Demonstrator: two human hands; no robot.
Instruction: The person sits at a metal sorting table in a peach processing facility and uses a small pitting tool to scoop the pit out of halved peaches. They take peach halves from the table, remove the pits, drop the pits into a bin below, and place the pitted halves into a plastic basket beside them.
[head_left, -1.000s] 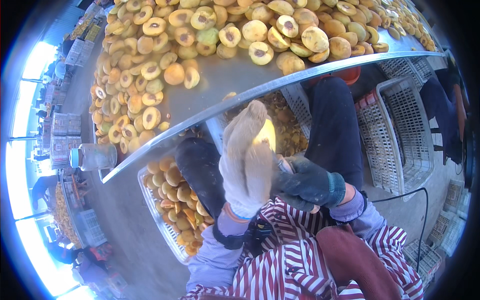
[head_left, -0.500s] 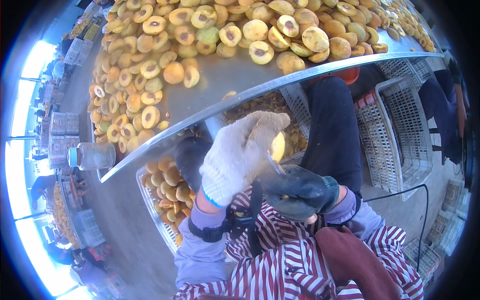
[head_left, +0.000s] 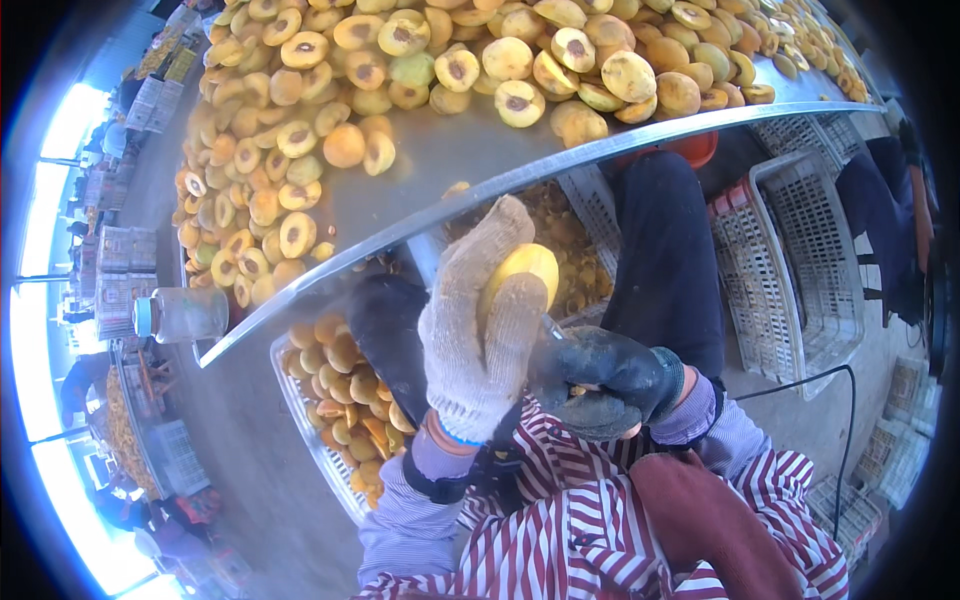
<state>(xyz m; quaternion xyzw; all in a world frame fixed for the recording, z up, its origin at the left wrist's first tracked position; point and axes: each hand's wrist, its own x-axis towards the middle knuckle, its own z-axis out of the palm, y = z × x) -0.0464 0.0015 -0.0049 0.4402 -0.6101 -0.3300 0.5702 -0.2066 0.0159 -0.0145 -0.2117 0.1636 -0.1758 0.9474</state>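
My left hand (head_left: 472,335), in a pale knit glove, is closed around a smooth yellow peach (head_left: 532,266) between thumb and fingers. Whether it is whole or a half, I cannot tell. Close beside it, my right hand (head_left: 595,375) wears a dark coated glove, its fingers curled on a thin metal tool (head_left: 551,325). Only the tool's tip shows, pointing up toward the left thumb; the rest is hidden in the fist. Both hands are above my lap, near the table's edge.
Many halved peaches (head_left: 298,234) lie heaped on the metal table (head_left: 400,205) ahead. A white crate of fruit (head_left: 345,375) stands at my left, another crate (head_left: 590,215) under the table edge. Empty-looking stacked crates (head_left: 800,265) are on the right. A clear jar (head_left: 190,314) sits by the table's left corner.
My left hand has turned upright and moved slightly up, away from the tool, so more of the peach shows. My right hand stays nearly in place, still curled round the tool.
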